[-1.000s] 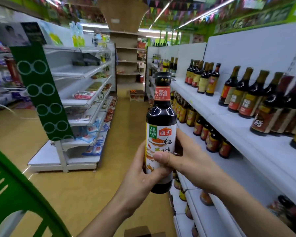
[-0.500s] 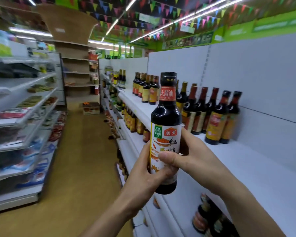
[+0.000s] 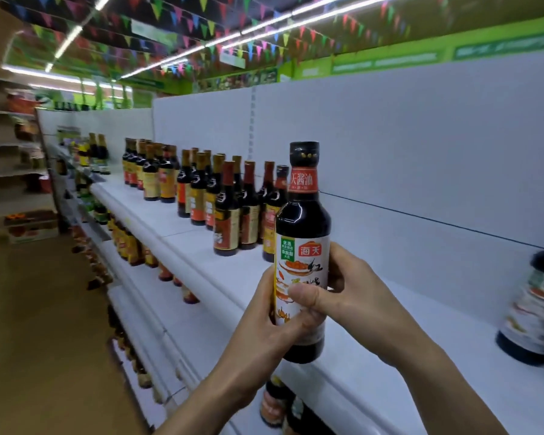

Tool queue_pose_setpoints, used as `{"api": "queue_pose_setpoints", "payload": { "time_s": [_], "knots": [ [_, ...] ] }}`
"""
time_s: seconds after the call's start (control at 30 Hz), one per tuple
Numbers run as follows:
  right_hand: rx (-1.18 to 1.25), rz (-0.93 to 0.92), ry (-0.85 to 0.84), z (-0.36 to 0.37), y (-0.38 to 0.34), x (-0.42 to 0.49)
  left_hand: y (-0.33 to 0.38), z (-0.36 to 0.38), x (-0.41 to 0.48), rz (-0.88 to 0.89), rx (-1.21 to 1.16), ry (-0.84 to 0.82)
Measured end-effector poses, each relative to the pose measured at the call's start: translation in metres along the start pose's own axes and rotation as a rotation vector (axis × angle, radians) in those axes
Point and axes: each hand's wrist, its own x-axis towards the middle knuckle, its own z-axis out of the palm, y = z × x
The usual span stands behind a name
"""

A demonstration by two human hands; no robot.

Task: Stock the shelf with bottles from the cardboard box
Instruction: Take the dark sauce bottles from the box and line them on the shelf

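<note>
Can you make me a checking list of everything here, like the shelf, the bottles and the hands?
Surface: white shelf, bare stretch beside the hands.
Job's things: dark sauce bottle, upright, off the shelf; cardboard box not seen.
Clutter: row of brown-capped bottles standing on the shelf; blurred bottle at right edge.
Grippers: left hand and right hand both grip the bottle.
Cables: nothing seen.
Surroundings: store aisle, bunting overhead.

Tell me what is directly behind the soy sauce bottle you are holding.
Behind the soy sauce bottle, held upright in both hands, stand other dark bottles on the white shelf and its back panel. The shelf patch it covers is hidden.
</note>
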Motion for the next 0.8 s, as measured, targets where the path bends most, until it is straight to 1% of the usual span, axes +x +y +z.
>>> {"api": "queue_pose_setpoints", "payload": {
  "time_s": [0.27,0.57,0.8],
  "knots": [
    [-0.045,0.099,0.228,-0.034,0.018,-0.018,-0.015,0.034,0.038,-0.028,-0.042,-0.222],
    [-0.057,0.216,0.458,-0.057,0.035,-0.04,-0.031,0.07,0.071,-0.102,-0.107,-0.501],
    [-0.138,0.298,0.575,-0.07,0.045,-0.062,-0.042,0.099,0.078,-0.159,-0.161,-0.632]
  ]
}}
